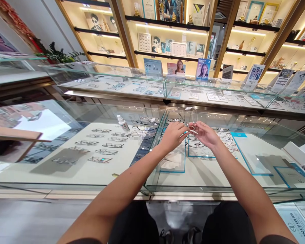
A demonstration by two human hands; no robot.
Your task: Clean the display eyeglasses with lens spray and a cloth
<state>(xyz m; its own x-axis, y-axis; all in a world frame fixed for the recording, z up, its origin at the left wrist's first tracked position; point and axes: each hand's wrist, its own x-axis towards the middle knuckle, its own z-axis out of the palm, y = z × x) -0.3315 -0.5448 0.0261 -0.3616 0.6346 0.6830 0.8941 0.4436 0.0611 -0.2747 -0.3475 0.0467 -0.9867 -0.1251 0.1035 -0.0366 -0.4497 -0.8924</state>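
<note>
Above the glass counter, my two hands are close together at a thin-framed pair of glasses (pixel 194 116). One lens stands up above the fingers; much of the frame is hidden behind them. My left hand (pixel 173 136) has its fingers bent and pinched at the frame from the left. From the other side, my right hand (pixel 206 134) grips it between thumb and fingers. Below my left hand lies a pale crumpled cloth (pixel 171 161). A white spray bottle (pixel 123 123) stands left of my hands on the glass.
The glass display counter (pixel 91 185) holds rows of glasses under its top. A wooden-edged mirror (pixel 20 134) or similar board is at the left. White open boxes (pixel 296 154) sit at the right. Behind runs another glass case (pixel 109 70) with cards on top, before lit shelves.
</note>
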